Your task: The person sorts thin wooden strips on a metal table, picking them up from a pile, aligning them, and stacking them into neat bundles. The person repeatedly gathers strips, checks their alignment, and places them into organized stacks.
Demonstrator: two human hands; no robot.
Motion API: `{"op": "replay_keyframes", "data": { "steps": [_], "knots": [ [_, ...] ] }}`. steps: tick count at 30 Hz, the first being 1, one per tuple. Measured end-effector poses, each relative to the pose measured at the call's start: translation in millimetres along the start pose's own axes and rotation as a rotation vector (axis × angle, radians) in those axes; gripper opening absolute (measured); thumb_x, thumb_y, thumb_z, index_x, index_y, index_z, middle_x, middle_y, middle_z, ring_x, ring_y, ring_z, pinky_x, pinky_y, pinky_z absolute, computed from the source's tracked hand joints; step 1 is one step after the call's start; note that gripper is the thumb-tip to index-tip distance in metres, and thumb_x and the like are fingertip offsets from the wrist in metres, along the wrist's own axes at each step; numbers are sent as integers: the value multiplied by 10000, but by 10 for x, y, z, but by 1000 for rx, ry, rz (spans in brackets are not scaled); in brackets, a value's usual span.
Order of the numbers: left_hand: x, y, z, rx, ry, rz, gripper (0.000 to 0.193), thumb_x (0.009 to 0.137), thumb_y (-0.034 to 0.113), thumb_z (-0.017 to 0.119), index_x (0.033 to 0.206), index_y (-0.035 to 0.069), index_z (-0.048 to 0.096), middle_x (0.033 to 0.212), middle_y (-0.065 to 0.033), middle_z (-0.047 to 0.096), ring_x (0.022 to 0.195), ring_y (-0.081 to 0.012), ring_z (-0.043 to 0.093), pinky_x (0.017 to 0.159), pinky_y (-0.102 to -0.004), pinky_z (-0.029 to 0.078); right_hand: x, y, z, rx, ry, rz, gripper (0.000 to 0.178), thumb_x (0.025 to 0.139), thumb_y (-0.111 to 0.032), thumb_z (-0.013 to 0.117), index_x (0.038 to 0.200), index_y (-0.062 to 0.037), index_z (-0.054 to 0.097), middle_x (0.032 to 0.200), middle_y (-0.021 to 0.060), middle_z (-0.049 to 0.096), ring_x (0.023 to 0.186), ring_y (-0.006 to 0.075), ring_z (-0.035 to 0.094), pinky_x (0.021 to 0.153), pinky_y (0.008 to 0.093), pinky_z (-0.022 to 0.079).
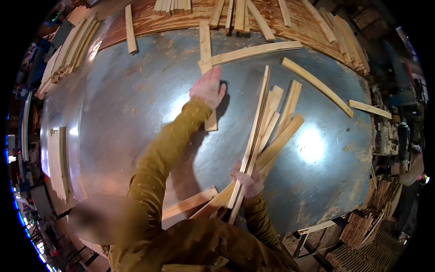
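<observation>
My left hand (207, 88) reaches out over a pale wooden slat (205, 43) that lies lengthwise on the grey metal tabletop (136, 99). Its fingers are stretched out with the thumb apart; whether the palm touches the slat I cannot tell. Close to my body, my right hand (250, 180) is closed round a few narrow wooden slats (257, 131), which stick up steeply toward the far side. More slats (285, 136) fan out beside the held ones, and how many of these are gripped is hidden. A reddish board (190, 202) lies left of the bundle, partly behind my sleeve.
A slat (258, 52) lies crosswise beyond my left hand; another (317, 86) slants at the right. More wood rests on a brown plywood sheet (167, 18) along the far edge. Stacked slats (72, 50) stand far left, others (58, 163) near left. Wood piles (380, 217) sit beyond the right edge.
</observation>
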State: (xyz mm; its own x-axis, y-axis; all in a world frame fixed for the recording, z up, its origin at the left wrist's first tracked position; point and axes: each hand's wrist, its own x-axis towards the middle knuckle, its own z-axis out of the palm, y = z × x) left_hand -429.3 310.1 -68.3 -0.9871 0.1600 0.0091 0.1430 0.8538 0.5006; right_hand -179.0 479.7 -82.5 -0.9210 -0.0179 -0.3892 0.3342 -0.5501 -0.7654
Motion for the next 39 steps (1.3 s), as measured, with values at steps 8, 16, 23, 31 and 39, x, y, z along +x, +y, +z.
{"op": "replay_keyframes", "data": {
  "steps": [8,16,23,31,39],
  "knots": [
    [1275,-89,447,531,-255,-62,614,892,321,552,1416,30,419,1392,-163,527,1297,-302,507,1079,-446,370,-140,90,-49,200,118,-82,449,789,-25,642,1208,33,494,1027,99,574,876,172,580,788,347,516],
    [-27,-42,-31,488,-423,30,338,761,285,662,1016,64,685,1006,-100,695,1057,-290,642,926,-412,484,-88,388,-109,198,110,-266,498,813,43,608,1293,29,476,1146,164,609,909,232,634,797,375,578],
    [-1273,-694,-367,76,-219,-74,511,766,327,686,1222,130,568,1213,-148,591,1220,-383,496,1039,-468,427,-277,361,235,-48,162,-338,585,805,53,622,1354,3,427,1113,129,605,904,196,615,807,361,555],
    [-1366,-1079,-983,-1057,-22,-430,596,754,189,736,1260,15,473,983,-139,617,830,-238,614,738,-357,536,-339,304,916,-173,105,-442,794,772,32,672,1456,-44,276,1081,115,560,899,191,571,803,339,532],
    [297,-2443,-2169,-422,322,-586,901,812,562,683,1431,5,338,1309,-308,558,1244,-433,535,1044,-482,421,-358,747,1386,-131,309,-293,893,811,105,619,1532,-93,131,1112,141,543,916,206,559,787,357,532]
  ]
}}
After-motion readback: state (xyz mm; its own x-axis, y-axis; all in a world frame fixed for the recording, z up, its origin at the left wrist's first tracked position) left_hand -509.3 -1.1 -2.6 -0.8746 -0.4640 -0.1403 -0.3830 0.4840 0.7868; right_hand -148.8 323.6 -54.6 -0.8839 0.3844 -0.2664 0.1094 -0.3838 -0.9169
